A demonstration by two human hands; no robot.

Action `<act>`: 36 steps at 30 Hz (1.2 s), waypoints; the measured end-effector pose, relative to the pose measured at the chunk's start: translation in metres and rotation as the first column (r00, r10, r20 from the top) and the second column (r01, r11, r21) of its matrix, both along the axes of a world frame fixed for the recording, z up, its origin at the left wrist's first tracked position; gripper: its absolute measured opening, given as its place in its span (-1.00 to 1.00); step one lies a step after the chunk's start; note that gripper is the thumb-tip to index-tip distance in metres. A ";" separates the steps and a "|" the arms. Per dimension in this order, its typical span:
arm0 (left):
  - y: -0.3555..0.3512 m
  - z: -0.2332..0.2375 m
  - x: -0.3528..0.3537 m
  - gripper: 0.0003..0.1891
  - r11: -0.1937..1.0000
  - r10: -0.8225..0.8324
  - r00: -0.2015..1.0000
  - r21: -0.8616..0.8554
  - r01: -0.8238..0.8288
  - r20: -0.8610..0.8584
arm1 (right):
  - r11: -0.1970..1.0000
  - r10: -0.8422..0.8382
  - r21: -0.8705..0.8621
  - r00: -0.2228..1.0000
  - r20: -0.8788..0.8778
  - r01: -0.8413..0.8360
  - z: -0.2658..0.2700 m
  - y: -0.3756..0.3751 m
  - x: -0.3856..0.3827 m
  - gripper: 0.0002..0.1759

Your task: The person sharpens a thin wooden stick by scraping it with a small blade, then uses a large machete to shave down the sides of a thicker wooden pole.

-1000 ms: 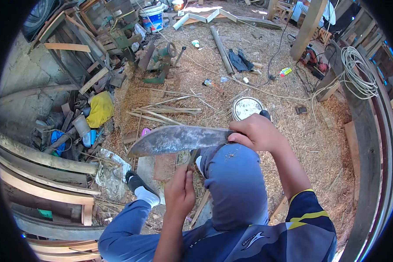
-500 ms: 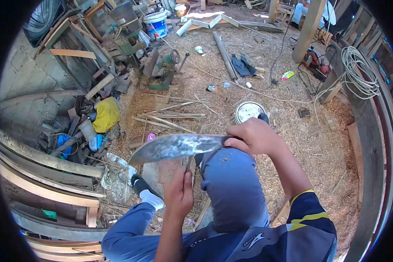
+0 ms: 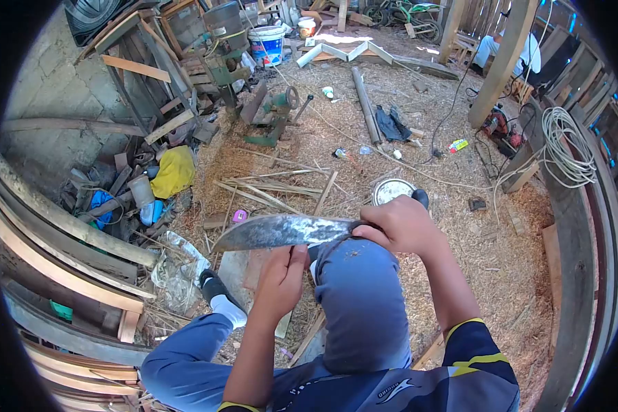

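Note:
My right hand (image 3: 398, 223) is closed around the handle of a machete (image 3: 281, 232), just above my raised knee. Its broad, worn blade points left, lying across the view. Below the blade, my left hand (image 3: 281, 278) is closed on a thin wooden strip (image 3: 326, 192), which passes behind the blade and shows again above it. The left fingertips are right at the blade's lower edge. Part of the strip is hidden by the blade and the fingers.
Thin wood strips (image 3: 275, 192) lie on the shaving-covered ground ahead, near a pink tape measure (image 3: 239, 215). A round white lid (image 3: 393, 191) sits beyond my right hand. Stacked boards (image 3: 69, 275) stand at left, coiled cable (image 3: 566, 147) at right. Another person (image 3: 522, 51) sits at the back right.
My left hand has moved up closer to the blade, and more of the strip shows beyond it. The blade has tilted slightly. The view has shifted, showing more of the back.

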State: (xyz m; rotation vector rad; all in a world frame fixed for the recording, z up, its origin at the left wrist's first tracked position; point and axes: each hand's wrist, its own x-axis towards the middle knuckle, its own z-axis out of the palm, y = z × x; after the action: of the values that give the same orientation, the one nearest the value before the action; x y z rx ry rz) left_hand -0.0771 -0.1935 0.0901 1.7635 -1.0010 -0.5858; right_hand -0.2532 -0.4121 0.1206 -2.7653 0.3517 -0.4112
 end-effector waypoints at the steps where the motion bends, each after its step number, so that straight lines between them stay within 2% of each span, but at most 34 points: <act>1: -0.001 -0.001 0.002 -0.71 0.998 -0.042 0.999 0.047 0.040 0.032 | 1.000 0.007 0.004 1.000 -0.006 -0.007 0.001 0.000 0.001 -0.44; 4: -0.004 -0.005 -0.008 -0.63 0.999 0.036 0.963 -0.025 -0.031 0.267 | 1.000 0.024 0.012 1.000 -0.015 -0.024 0.004 -0.002 0.005 -0.44; 7: -0.007 -0.001 -0.012 -0.66 0.998 0.065 0.981 0.001 -0.066 0.185 | 0.999 0.031 0.012 1.000 -0.008 -0.030 0.002 -0.005 0.010 -0.44; 10: -0.010 0.003 -0.019 -0.68 0.992 0.116 0.965 0.017 -0.123 0.237 | 0.999 0.039 0.022 0.999 -0.021 -0.039 -0.001 -0.005 0.015 -0.46; 13: -0.013 -0.004 -0.016 -0.71 0.995 0.079 0.955 0.032 -0.092 0.287 | 0.997 0.057 0.045 0.997 -0.045 -0.055 0.000 -0.006 0.015 -0.48; 16: -0.016 -0.008 -0.016 -0.74 0.997 0.070 0.947 -0.064 -0.052 0.314 | 0.996 0.057 0.065 0.997 -0.042 -0.055 0.004 -0.002 0.014 -0.50; 19: -0.016 -0.005 -0.014 -0.76 0.996 0.063 0.939 -0.081 -0.038 0.338 | 0.996 0.035 0.083 0.998 -0.055 -0.031 0.003 -0.001 0.013 -0.50; 22: -0.011 -0.006 -0.015 -0.80 0.999 0.044 0.946 -0.038 -0.034 0.321 | 0.995 0.038 0.095 0.999 -0.030 -0.035 -0.001 0.000 0.011 -0.52; 25: 0.004 -0.004 -0.016 -0.84 0.997 0.045 0.957 -0.069 -0.026 0.288 | 0.991 0.060 0.118 0.998 0.013 -0.061 -0.005 -0.003 0.009 -0.57; 28: 0.025 -0.006 -0.001 -0.86 0.996 0.047 0.911 -0.090 -0.011 0.410 | 0.988 0.076 0.133 0.997 -0.020 -0.073 -0.004 -0.006 0.011 -0.55; 31: 0.021 0.003 -0.001 -0.87 0.999 0.040 0.911 -0.006 -0.041 0.410 | 0.985 0.097 0.149 0.993 -0.074 -0.085 -0.004 -0.006 0.015 -0.52; 36: 0.016 -0.002 -0.010 -0.90 0.995 0.040 0.932 -0.095 -0.006 0.359 | 0.974 0.111 0.204 0.993 -0.048 -0.099 0.000 0.002 0.018 -0.54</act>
State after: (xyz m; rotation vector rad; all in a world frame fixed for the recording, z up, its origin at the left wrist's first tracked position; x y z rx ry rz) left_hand -0.0872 -0.1775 0.0882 1.8341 -1.2350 -0.1953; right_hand -0.2354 -0.4097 0.1203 -2.5877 0.2444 -0.2520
